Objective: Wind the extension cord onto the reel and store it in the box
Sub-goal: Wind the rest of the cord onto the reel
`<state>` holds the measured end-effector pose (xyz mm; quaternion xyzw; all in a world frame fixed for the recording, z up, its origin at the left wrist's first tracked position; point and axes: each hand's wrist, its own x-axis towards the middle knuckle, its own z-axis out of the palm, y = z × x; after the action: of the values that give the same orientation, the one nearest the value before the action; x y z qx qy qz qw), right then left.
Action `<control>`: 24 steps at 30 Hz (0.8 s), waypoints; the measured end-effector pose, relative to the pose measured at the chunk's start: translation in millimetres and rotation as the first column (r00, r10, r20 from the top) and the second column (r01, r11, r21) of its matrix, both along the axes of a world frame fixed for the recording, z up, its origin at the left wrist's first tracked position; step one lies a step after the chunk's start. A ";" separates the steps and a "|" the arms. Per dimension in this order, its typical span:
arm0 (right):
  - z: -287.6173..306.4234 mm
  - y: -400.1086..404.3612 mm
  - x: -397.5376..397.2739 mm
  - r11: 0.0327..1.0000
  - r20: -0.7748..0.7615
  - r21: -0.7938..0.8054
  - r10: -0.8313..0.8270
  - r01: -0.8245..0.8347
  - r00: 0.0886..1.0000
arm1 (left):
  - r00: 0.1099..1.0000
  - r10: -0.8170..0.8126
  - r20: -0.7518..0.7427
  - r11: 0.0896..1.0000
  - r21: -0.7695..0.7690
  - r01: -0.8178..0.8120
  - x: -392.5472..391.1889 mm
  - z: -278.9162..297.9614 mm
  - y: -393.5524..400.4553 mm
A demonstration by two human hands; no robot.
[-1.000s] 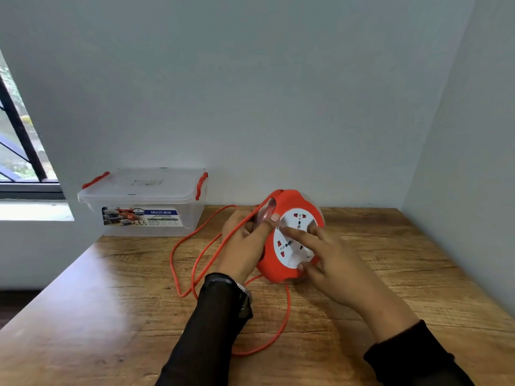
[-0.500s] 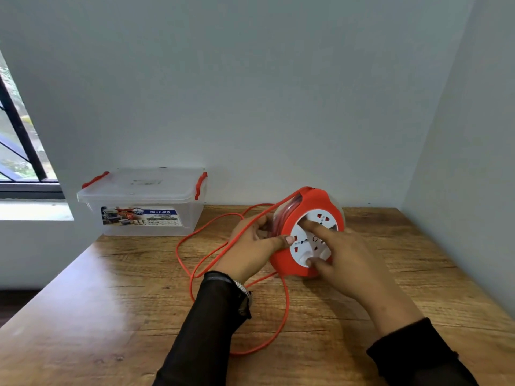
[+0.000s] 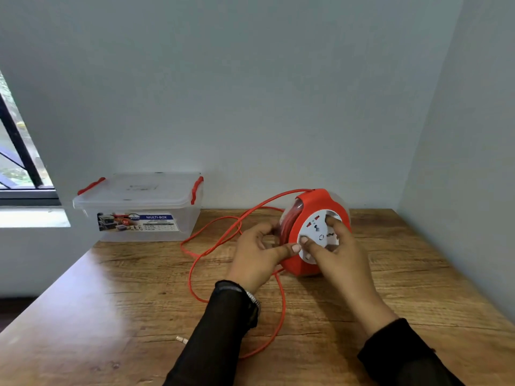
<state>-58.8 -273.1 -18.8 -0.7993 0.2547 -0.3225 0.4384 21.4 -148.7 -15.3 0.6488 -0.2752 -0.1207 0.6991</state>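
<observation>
1. A wooden table (image 3: 111, 316) fills the lower half of the view, set into a corner of pale walls, with a window (image 3: 16, 162) at 9 o'clock.
2. The red reel (image 3: 315, 207) stands on edge on the table, a little right of centre at about 2 o'clock from the left wrist, with its white socket face (image 3: 316, 232) turned toward the camera.
3. The left hand (image 3: 256, 254) grips the reel's left rim: the thumb lies across the red front edge, and the fingers curl around behind, closed on the reel.
4. The right hand (image 3: 340, 254) is pressed to the socket face, one finger in an upper recess and the thumb at the face's left edge beside the left thumb; it holds the face with the fingers partly spread.
5. The orange extension cord (image 3: 192, 274) leaves the top of the reel at 12 o'clock, arcs left over the table, and loops loosely toward 7 o'clock, passing under the left forearm.
6. A metal plug tip (image 3: 181, 340) shows on the table just left of the left sleeve (image 3: 211, 338).
7. The clear storage box (image 3: 139, 227), lid on with red latches, sits against the wall at 10 o'clock, well apart from the reel.
</observation>
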 end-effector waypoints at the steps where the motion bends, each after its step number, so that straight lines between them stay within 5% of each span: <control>1: 0.5 -0.6 1.2 0.994 0.054 0.110 0.004 -0.010 0.999 | 1.000 -0.003 0.000 1.000 -0.007 0.003 0.0 -1.4 -1.4; 7: 10.4 -0.9 3.6 0.741 0.124 0.661 0.043 -0.115 0.991 | 0.987 0.063 0.150 0.998 0.008 -0.065 -5.5 -4.6 -8.2; 10: 17.0 -4.0 1.0 0.480 0.151 0.860 0.088 -0.175 0.985 | 0.970 0.074 0.233 0.996 0.024 -0.081 -12.8 -3.0 -9.6; 16: 16.8 -9.0 -1.1 0.116 0.365 0.923 0.027 -0.366 0.931 | 0.980 0.062 0.187 0.997 0.024 -0.068 -13.2 -4.0 -11.5; 19: 15.4 -8.5 0.3 0.117 0.398 0.908 0.062 -0.403 0.915 | 0.993 0.014 0.118 1.000 0.017 -0.016 -8.8 -2.8 -9.1; 24: 27.0 -8.4 -6.2 0.398 0.213 0.867 0.249 -0.301 0.945 | 0.996 0.024 -0.083 0.993 -0.112 -0.033 -4.0 0.9 -2.7</control>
<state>-65.0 -281.5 8.3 -0.4723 0.2395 -0.0835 0.8441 17.4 -151.3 -14.4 0.6064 -0.2438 -0.1213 0.7471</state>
